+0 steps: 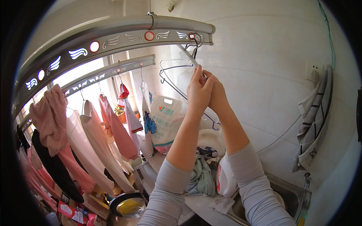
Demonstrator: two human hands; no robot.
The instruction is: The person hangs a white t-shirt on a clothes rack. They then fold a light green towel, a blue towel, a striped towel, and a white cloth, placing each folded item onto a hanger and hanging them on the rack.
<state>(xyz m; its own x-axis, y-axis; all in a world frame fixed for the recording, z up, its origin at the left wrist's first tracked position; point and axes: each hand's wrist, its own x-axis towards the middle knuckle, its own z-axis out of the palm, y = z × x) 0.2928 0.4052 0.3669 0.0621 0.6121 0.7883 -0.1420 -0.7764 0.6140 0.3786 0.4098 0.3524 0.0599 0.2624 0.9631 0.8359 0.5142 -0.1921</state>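
Note:
Both my hands are raised together in front of the tiled wall, just below the right end of a metal drying rail (181, 23). My left hand (199, 91) grips a slim light-grey bar (189, 55), possibly part of a clothes hanger, which slants up toward the rail. Pressed against it, my right hand (216, 94) closes around the bar's lower part; its fingers are partly hidden. Several clothes hangers (173, 84), white and dark blue, hang from the rail's end slots, partly behind my hands and forearms.
A second rail (113, 70) with hanging clothes (93, 141) fills the left side. A printed plastic bag (167, 121), a green cloth (201, 178) and a white jug (226, 178) stand or lie below. At right are a metal sink (288, 192) and a hanging grey towel (314, 121).

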